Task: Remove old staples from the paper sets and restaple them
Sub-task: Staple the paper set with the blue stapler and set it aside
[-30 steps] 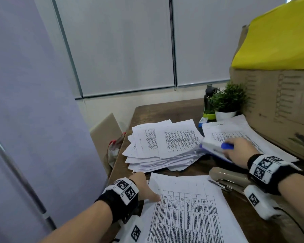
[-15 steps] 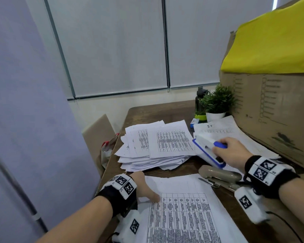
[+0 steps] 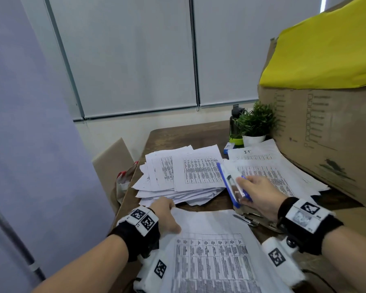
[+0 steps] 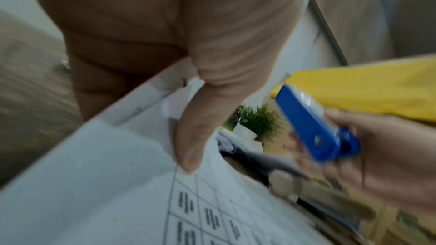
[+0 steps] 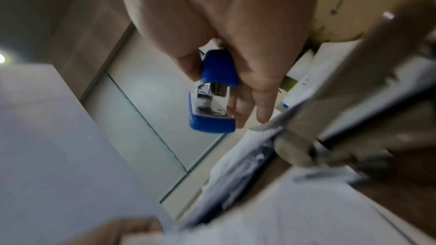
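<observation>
A cardboard box (image 3: pixel 330 134) with a yellow sheet (image 3: pixel 325 49) on top stands at the right side of the desk (image 3: pixel 184 134). Loose paper sets (image 3: pixel 184 176) lie piled at the desk centre; further sets (image 3: pixel 273 166) lie against the box. The nearest paper set (image 3: pixel 216 254), printed with a table, lies at the front edge. A potted plant (image 3: pixel 254 123) and a dark bottle (image 3: pixel 235 121) stand at the far right, beside the box. A beige stapler (image 3: pixel 260 216) rests on the desk under the right wrist.

The left hand (image 3: pixel 165 216) grips the top-left corner of the nearest paper set, thumb on top, fingers (image 4: pixel 94 88) curled beneath. The right hand (image 3: pixel 258 197) holds a blue stapler (image 3: pixel 230 185) above the desk, fingers (image 5: pixel 259 103) wrapped round its rear half, nose pointing away.
</observation>
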The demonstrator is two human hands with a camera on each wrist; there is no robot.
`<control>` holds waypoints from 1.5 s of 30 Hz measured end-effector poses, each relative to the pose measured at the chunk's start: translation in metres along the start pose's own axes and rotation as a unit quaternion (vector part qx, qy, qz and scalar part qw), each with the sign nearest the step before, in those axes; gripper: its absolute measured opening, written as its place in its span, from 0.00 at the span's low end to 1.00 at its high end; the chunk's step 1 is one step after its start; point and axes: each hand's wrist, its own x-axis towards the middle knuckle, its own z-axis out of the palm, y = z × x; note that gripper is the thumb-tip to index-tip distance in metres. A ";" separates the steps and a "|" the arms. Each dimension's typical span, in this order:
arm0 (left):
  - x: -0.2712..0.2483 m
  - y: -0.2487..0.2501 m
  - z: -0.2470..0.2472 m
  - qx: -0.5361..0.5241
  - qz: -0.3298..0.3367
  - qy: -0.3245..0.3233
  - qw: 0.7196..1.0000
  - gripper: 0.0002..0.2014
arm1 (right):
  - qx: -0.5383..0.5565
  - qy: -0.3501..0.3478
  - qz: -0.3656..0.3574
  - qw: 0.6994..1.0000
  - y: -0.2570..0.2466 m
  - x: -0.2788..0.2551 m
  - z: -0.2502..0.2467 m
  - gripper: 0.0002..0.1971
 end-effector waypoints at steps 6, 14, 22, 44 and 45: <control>-0.003 -0.046 -0.055 -0.137 -0.026 0.124 0.983 0.22 | -0.115 0.099 -0.019 0.988 0.001 0.004 -0.010 0.13; -0.022 -0.079 -0.094 -0.515 0.053 0.151 0.842 0.32 | 0.308 -0.025 -0.018 0.951 -0.026 -0.007 0.009 0.06; -0.034 -0.063 -0.100 -0.605 0.142 0.139 0.771 0.32 | 0.061 -0.130 -0.044 0.989 -0.020 -0.033 0.036 0.24; -0.066 0.022 -0.191 -0.552 0.212 0.384 0.710 0.40 | -0.013 -0.101 -0.283 0.954 -0.140 -0.044 0.035 0.13; -0.067 0.027 -0.178 -0.525 0.195 0.394 0.729 0.30 | -0.015 -0.101 -0.277 0.956 -0.131 -0.045 0.036 0.14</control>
